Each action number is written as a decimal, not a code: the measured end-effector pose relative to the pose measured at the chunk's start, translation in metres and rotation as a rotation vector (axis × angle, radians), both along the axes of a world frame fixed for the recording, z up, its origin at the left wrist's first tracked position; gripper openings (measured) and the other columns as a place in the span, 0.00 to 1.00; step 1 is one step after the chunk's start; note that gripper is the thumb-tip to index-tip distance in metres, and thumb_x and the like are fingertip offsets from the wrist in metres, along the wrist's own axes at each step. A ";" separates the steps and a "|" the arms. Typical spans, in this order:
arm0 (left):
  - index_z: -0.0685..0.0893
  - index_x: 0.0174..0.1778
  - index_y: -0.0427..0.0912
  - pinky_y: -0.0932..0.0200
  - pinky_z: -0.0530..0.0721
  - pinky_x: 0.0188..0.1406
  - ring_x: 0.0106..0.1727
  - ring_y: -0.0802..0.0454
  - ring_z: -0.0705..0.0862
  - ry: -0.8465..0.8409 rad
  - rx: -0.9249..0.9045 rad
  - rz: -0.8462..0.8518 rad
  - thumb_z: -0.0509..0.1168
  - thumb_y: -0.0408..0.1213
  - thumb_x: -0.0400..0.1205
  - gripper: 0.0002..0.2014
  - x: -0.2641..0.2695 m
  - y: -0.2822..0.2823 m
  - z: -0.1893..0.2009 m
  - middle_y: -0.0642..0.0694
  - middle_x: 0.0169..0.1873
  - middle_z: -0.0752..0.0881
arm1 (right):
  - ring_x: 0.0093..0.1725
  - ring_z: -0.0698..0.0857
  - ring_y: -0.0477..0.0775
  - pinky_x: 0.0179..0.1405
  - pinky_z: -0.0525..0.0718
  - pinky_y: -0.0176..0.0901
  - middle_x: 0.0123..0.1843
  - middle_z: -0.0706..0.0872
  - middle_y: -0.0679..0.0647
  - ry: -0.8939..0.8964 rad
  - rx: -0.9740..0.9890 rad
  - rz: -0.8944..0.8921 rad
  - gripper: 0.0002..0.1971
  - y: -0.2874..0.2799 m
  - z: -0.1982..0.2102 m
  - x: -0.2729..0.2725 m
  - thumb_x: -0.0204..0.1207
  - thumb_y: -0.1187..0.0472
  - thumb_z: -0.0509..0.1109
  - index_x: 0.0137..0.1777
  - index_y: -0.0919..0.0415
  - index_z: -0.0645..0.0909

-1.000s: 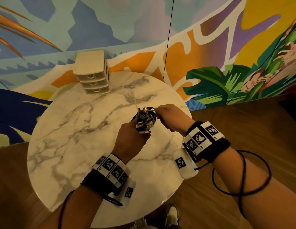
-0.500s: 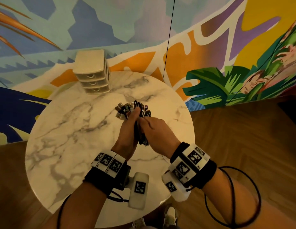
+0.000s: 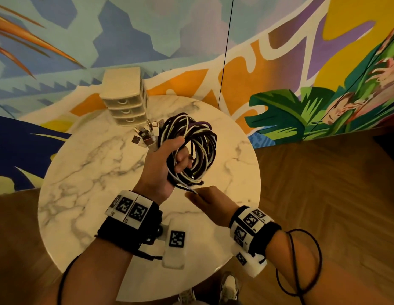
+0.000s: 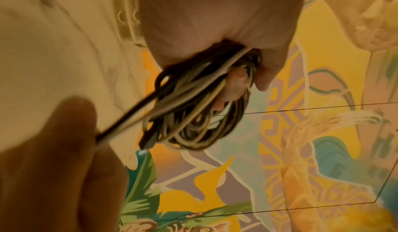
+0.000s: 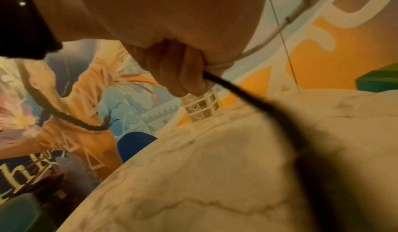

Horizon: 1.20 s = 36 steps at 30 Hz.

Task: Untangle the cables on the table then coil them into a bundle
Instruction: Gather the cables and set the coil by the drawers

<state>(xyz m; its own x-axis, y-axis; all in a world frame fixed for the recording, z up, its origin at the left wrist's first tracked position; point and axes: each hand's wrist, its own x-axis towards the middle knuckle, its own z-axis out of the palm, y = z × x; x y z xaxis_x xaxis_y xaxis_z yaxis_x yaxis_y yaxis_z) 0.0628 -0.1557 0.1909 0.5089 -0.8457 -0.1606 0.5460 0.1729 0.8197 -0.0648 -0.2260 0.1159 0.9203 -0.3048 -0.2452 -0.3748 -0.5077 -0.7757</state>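
A coil of black, white and purple cables (image 3: 197, 148) hangs above the round marble table (image 3: 86, 172), held up by my left hand (image 3: 167, 164) with fingers curled through the loops. Several metal plug ends (image 3: 147, 135) stick out at the coil's upper left. In the left wrist view the same cable coil (image 4: 193, 109) shows under the palm. My right hand (image 3: 204, 200) sits just below the coil and pinches the loose cable ends (image 3: 190, 190). The right wrist view shows its fingers (image 5: 183, 72) curled on a black cable and a white cable (image 5: 243, 55).
A small beige three-drawer organiser (image 3: 125, 99) stands at the table's far edge. A painted mural wall rises behind. Wooden floor surrounds the table, and my shoes (image 3: 229, 289) show below its near edge.
The left hand has lifted and turned, so the coil now faces up and open. The right hand dropped from beside the bundle to below it, taking the loose ends.
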 end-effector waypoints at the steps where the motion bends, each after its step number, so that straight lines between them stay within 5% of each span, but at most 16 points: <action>1: 0.76 0.47 0.38 0.60 0.74 0.28 0.17 0.57 0.63 -0.014 -0.001 -0.035 0.62 0.36 0.76 0.06 0.002 0.004 0.000 0.51 0.19 0.68 | 0.25 0.62 0.48 0.28 0.63 0.43 0.24 0.64 0.49 0.030 0.021 0.005 0.24 -0.005 -0.001 -0.001 0.85 0.47 0.57 0.27 0.54 0.62; 4: 0.76 0.53 0.36 0.60 0.74 0.27 0.17 0.57 0.63 -0.049 -0.005 -0.140 0.65 0.35 0.73 0.14 0.014 0.016 -0.001 0.51 0.18 0.68 | 0.24 0.63 0.45 0.28 0.63 0.40 0.24 0.66 0.49 0.115 0.124 0.013 0.22 -0.024 0.000 -0.006 0.82 0.50 0.64 0.27 0.55 0.68; 6: 0.78 0.48 0.35 0.59 0.73 0.27 0.16 0.57 0.63 -0.045 -0.036 -0.203 0.67 0.36 0.70 0.13 0.021 0.023 -0.004 0.51 0.18 0.68 | 0.21 0.64 0.44 0.24 0.64 0.37 0.23 0.68 0.49 0.157 0.245 -0.024 0.19 -0.037 0.001 -0.012 0.79 0.56 0.69 0.26 0.55 0.72; 9: 0.76 0.52 0.33 0.59 0.74 0.26 0.15 0.57 0.64 -0.053 -0.064 -0.270 0.73 0.37 0.67 0.21 0.024 0.030 -0.007 0.51 0.17 0.69 | 0.17 0.60 0.45 0.18 0.59 0.34 0.17 0.65 0.47 0.105 0.531 -0.120 0.18 -0.048 0.002 -0.017 0.74 0.64 0.67 0.24 0.58 0.67; 14: 0.74 0.44 0.30 0.58 0.71 0.26 0.15 0.55 0.64 -0.236 -0.004 -0.222 0.66 0.35 0.70 0.13 0.013 0.029 -0.009 0.49 0.18 0.70 | 0.20 0.61 0.48 0.21 0.60 0.38 0.21 0.65 0.50 0.094 0.613 -0.305 0.17 -0.049 0.009 -0.009 0.82 0.59 0.61 0.30 0.59 0.75; 18: 0.75 0.48 0.33 0.59 0.70 0.26 0.15 0.57 0.64 -0.097 -0.019 -0.164 0.65 0.36 0.70 0.14 0.013 0.031 -0.013 0.50 0.18 0.69 | 0.23 0.65 0.49 0.24 0.70 0.39 0.24 0.67 0.51 0.019 0.794 -0.534 0.16 -0.042 0.011 -0.004 0.82 0.57 0.63 0.32 0.60 0.75; 22: 0.79 0.51 0.32 0.60 0.75 0.26 0.15 0.58 0.63 0.005 -0.071 -0.222 0.63 0.35 0.71 0.15 0.007 0.032 -0.014 0.50 0.18 0.68 | 0.34 0.83 0.49 0.44 0.87 0.45 0.37 0.84 0.55 -0.057 1.077 -0.540 0.12 -0.039 0.014 0.004 0.83 0.61 0.59 0.43 0.62 0.83; 26: 0.74 0.57 0.34 0.59 0.75 0.26 0.14 0.59 0.64 0.054 -0.080 -0.237 0.67 0.34 0.69 0.21 0.005 0.034 -0.016 0.51 0.18 0.69 | 0.61 0.82 0.62 0.68 0.77 0.59 0.62 0.84 0.65 -0.135 1.220 -0.440 0.15 -0.041 0.019 0.004 0.83 0.63 0.56 0.61 0.68 0.81; 32: 0.78 0.51 0.35 0.59 0.73 0.26 0.14 0.59 0.64 0.158 -0.133 -0.206 0.74 0.38 0.67 0.21 0.008 0.036 -0.021 0.50 0.17 0.68 | 0.77 0.66 0.70 0.77 0.66 0.63 0.79 0.64 0.72 -0.214 1.403 -0.426 0.33 -0.041 0.015 0.003 0.78 0.52 0.64 0.77 0.74 0.64; 36: 0.82 0.47 0.34 0.60 0.74 0.25 0.14 0.59 0.65 0.220 -0.152 -0.199 0.74 0.37 0.66 0.17 0.005 0.035 -0.025 0.51 0.17 0.68 | 0.70 0.76 0.66 0.70 0.74 0.58 0.73 0.74 0.69 -0.258 1.572 -0.441 0.37 -0.040 0.019 0.006 0.78 0.41 0.61 0.76 0.71 0.68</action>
<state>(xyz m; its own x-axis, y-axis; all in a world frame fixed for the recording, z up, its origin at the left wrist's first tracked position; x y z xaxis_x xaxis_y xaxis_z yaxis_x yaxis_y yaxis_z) 0.0680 -0.1208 0.1663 0.2982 -0.9478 -0.1125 0.7426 0.1564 0.6512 -0.0593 -0.2657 0.1346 0.8985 -0.1542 -0.4109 -0.0559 0.8884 -0.4557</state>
